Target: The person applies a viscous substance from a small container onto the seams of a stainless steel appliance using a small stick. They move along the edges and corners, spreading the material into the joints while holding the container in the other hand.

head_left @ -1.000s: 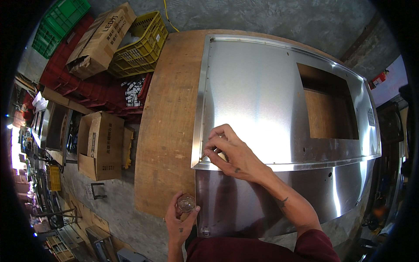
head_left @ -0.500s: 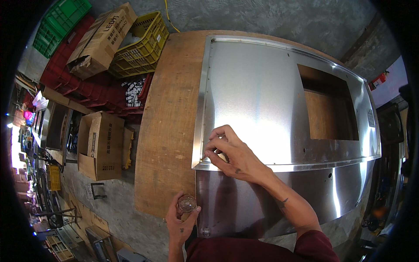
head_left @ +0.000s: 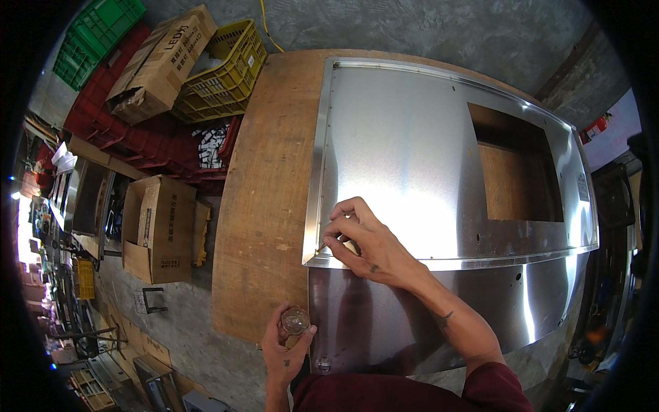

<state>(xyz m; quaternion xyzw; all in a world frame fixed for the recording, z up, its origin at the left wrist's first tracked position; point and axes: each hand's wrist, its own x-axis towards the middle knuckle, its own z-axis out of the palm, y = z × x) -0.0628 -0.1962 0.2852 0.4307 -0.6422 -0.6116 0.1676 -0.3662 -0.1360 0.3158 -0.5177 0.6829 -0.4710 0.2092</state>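
A large shiny sheet-metal panel [head_left: 398,137] with a raised rim and a rectangular cutout lies on the wooden table [head_left: 264,178]. At the panel's near left corner my right hand [head_left: 364,240] is closed, thumb and fingertips pinched against the rim; whatever sits between them is too small to make out. My left hand [head_left: 285,350] is by the table's near edge, its fingers wrapped round a small clear round container [head_left: 295,321]. I cannot make out the contents of the container. Below the rim, the metal side wall [head_left: 412,316] faces me.
Beyond the table's left side stand a yellow crate [head_left: 223,75], a long cardboard box [head_left: 161,62] and red crates [head_left: 110,130] with small pale pieces. An open cardboard box [head_left: 161,226] sits on the floor, near a small black-framed object [head_left: 151,300]. A grey wall [head_left: 412,27] rises behind.
Both hands keep nearly the same places; the right fingertips shift only slightly at the corner. In the far left background, a person's blurred figure has moved.
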